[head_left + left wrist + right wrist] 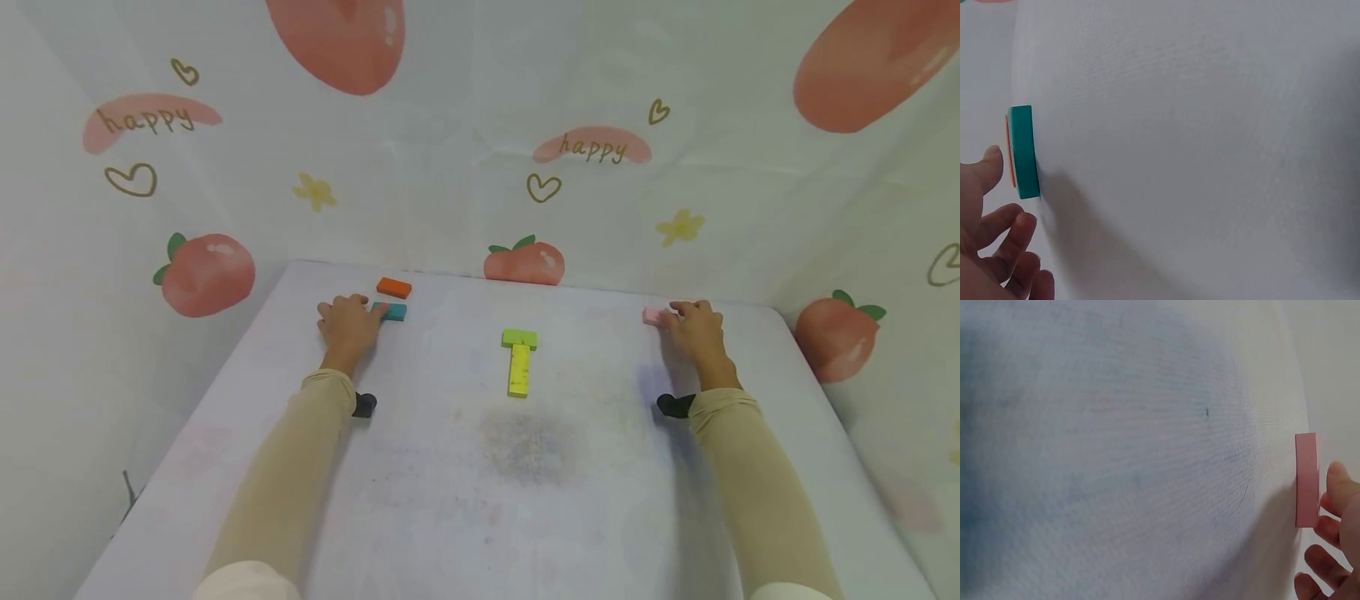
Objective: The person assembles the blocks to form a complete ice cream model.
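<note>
At the back left of the table, my left hand (350,329) is beside a teal block (393,312). In the left wrist view its thumb and loosely bent fingers stand apart next to the teal block (1024,152). An orange block (393,287) lies just behind the teal one. Over at the back right, my right hand (697,333) is close by a pink block (654,316). The right wrist view shows that hand's thumb and fingers spread near one side of the pink block (1307,480); whether they touch it is hard to tell.
Near the table's middle, a light green block (519,338) lies crosswise at the far end of a yellow block (518,372), forming a T. A printed cloth (420,167) hangs behind the white table (420,517). Each wrist carries a black device (364,406).
</note>
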`<state>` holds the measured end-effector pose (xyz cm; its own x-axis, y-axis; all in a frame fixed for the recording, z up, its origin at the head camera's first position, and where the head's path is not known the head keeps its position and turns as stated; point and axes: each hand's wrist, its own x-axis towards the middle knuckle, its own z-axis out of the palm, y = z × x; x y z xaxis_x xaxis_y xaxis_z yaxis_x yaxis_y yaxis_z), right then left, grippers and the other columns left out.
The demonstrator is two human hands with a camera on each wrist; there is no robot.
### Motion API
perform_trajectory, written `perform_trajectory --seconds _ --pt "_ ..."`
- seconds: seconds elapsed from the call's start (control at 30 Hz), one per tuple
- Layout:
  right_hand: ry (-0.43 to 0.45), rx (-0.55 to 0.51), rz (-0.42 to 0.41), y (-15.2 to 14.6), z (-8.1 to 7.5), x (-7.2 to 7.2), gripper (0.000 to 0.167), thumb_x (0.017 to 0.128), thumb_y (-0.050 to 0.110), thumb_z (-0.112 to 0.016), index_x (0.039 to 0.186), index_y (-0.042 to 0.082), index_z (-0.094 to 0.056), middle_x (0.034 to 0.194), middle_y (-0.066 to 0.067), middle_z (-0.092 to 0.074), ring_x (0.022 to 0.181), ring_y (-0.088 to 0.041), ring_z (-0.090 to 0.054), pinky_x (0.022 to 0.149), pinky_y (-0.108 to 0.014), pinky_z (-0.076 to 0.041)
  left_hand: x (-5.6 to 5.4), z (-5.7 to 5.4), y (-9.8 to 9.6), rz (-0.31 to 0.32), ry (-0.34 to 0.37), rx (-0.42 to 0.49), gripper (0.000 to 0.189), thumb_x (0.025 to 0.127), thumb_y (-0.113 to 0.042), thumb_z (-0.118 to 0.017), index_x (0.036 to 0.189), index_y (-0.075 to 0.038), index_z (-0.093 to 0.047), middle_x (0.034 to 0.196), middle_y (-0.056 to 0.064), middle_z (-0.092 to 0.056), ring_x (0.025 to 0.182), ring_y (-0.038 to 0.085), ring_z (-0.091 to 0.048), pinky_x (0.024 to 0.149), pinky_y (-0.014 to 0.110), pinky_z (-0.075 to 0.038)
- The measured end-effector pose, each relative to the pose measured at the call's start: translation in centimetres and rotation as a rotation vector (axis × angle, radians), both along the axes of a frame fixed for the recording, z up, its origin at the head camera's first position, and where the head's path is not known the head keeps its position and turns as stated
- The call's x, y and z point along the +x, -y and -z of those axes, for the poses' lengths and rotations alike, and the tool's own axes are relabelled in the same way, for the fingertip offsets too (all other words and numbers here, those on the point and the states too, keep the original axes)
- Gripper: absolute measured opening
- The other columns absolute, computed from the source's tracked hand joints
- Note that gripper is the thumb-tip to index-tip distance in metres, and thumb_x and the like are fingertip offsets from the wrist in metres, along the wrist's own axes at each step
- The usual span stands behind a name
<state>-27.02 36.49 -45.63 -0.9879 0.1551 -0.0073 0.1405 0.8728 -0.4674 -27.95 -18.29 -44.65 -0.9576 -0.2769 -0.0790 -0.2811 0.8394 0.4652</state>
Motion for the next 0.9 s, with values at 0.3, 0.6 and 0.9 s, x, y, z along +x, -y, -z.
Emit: perform_trajectory --seconds 0.3,0.6,0.9 --pt "0.031 0.021 0.017 0.16 -0.24 -0.09 0.044 0.108 0.024 -0.045 0.14 -0.006 -0.053 0.136 -0.038 -0.041 0.122 -0.058 -0.041 0.1 -0.063 -0.039 -0.08 0.56 0.01 -0.019 -0.006 0.063 0.055 0.103 -0.043 -0.055 0.138 -0.001 -0.058 0.133 0.026 -0.055 0.125 0.044 -0.039 0.104 0.055 -0.036" --pt "0.062 -0.082 0.103 0.17 -0.02 -0.14 0.047 0.107 0.027 -0.05 0.139 -0.008 -0.054 0.129 -0.033 -0.05 0.113 -0.044 -0.047 0.102 -0.058 -0.041 -0.41 0.57 -0.14 -0.067 0.001 0.167 0.05 0.101 -0.039 -0.061 0.139 -0.006 -0.062 0.135 0.018 -0.061 0.125 0.039 -0.04 0.102 0.051 -0.037" --pt "0.086 -0.165 0.166 0.36 -0.04 -0.42 0.048 0.107 0.032 -0.051 0.139 -0.003 -0.057 0.136 -0.031 -0.052 0.119 -0.043 -0.046 0.103 -0.055 -0.04 -0.41 0.24 -0.3 -0.109 0.019 0.22 0.048 0.101 -0.038 -0.062 0.139 -0.01 -0.063 0.136 0.017 -0.061 0.129 0.04 -0.041 0.104 0.051 -0.038"
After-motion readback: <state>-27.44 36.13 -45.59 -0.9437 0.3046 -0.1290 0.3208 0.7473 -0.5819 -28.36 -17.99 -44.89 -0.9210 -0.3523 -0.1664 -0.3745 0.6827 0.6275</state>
